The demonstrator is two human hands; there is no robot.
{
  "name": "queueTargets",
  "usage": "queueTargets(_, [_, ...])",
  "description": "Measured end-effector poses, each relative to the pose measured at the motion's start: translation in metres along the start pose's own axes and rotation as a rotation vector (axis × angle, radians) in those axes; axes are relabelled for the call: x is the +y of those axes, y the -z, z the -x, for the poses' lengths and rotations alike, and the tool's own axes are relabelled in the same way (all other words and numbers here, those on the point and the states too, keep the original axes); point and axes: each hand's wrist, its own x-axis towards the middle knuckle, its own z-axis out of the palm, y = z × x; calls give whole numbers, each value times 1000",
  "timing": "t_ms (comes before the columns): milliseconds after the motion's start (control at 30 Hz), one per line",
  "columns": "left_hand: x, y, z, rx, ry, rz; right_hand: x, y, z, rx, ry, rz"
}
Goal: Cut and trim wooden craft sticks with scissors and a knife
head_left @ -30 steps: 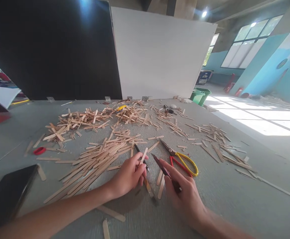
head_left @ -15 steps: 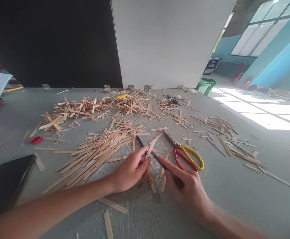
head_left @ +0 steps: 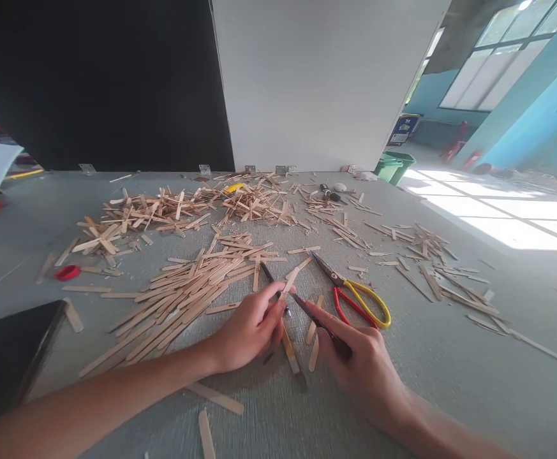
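Note:
My left hand [head_left: 256, 325] pinches a wooden craft stick [head_left: 291, 278] between thumb and fingers, its far end pointing up and away. My right hand [head_left: 359, 357] is closed round a dark-handled knife [head_left: 316, 320], the index finger laid along it. The knife's tip is beside the near part of the stick; whether they touch I cannot tell. Under my left hand lie a dark pen [head_left: 267, 273] and a flat stick with a yellowish surface [head_left: 289, 350]. Scissors [head_left: 355, 295] with one red and one yellow handle lie open beyond my right hand.
A fanned heap of craft sticks [head_left: 187, 299] lies left of my hands, with more piles [head_left: 254, 204] behind. A black phone-like slab [head_left: 14, 350] and a red ring [head_left: 67, 273] are at left. Keys [head_left: 330, 193] lie far back, before upright panels [head_left: 321, 83].
The knife tip has drawn slightly away from the stick, and my left fingers have shifted a little on it. The whole view has also moved slightly.

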Motion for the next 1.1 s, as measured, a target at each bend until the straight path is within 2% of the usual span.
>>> queueTargets(300, [1, 0, 0, 14, -37, -30, 0, 0, 1, -7, -2, 5])
queueTargets(533, [-6, -4, 1, 62, -77, -44, 1, 0, 1, -21, 15, 4])
queueTargets(1100, [-8, -2, -1, 52, -126, -134, 0, 0, 1, -6, 46, 24])
